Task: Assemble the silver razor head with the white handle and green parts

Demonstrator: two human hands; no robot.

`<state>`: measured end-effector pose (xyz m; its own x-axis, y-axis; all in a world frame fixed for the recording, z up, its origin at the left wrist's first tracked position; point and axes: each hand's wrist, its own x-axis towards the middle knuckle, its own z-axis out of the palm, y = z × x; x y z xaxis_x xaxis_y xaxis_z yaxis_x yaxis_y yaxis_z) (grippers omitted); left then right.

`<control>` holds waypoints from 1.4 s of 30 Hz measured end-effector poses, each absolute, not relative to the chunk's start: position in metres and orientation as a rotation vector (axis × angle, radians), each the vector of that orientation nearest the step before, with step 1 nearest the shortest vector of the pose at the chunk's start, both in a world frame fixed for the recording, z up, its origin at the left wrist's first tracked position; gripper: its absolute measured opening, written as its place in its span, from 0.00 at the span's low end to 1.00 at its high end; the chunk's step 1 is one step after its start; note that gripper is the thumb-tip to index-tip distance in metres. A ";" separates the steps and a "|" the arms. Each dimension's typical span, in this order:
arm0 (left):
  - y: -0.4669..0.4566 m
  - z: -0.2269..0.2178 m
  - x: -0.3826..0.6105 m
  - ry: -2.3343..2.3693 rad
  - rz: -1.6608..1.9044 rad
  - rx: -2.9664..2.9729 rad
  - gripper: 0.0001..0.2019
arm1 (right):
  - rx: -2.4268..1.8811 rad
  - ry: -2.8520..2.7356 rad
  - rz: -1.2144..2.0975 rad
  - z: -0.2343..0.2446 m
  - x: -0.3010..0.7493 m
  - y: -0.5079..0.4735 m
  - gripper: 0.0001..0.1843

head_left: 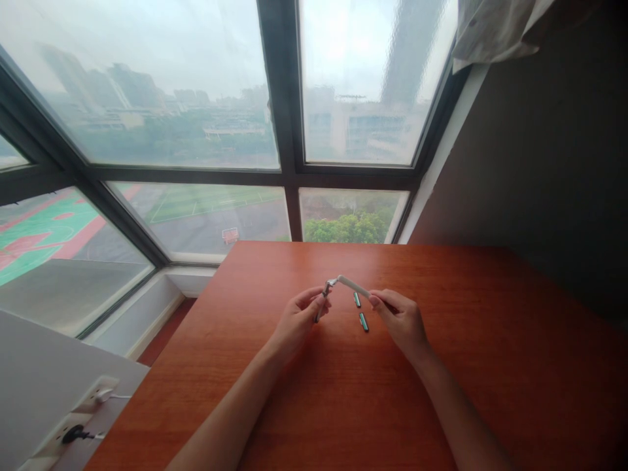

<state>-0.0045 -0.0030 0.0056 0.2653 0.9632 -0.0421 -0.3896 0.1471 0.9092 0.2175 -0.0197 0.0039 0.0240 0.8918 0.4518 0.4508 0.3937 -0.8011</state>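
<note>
My left hand (299,320) is closed around what looks like a razor handle (318,317), its silvery neck (330,283) pointing up and to the right. A slim whitish stick (354,286) runs from the closed fingers of my right hand (403,320) up and leftward. Its far end meets or nearly meets the metal neck; contact is too small to make out. Below the stick, two small dark cartridges with green strips, like razor blade heads, lie on the table: one (357,300) farther off, another (364,322) closer to me. Fingers hide parts of both held things.
The reddish-brown wooden table (314,405) reaches to large windows (289,176) at the back. A dark wall (549,144) stands on the right. At lower left, plugs sit in a white wall socket (93,396) beside the table edge.
</note>
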 end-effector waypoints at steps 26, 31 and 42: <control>-0.004 0.006 -0.003 0.772 1.137 0.910 0.15 | -1.224 -1.615 0.539 0.004 0.216 -0.019 0.17; -0.003 0.003 -0.004 0.808 1.158 0.920 0.16 | -1.206 -1.623 0.588 0.004 0.214 -0.020 0.18; -0.002 0.001 -0.004 0.836 1.173 0.927 0.16 | -1.189 -1.626 0.646 0.004 0.214 -0.021 0.20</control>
<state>-0.0040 -0.0021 0.0011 0.1922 0.9795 -0.0601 -0.3764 0.1302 0.9173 0.2137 -0.0211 0.0041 -0.0386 0.9170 0.3970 0.3945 0.3790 -0.8371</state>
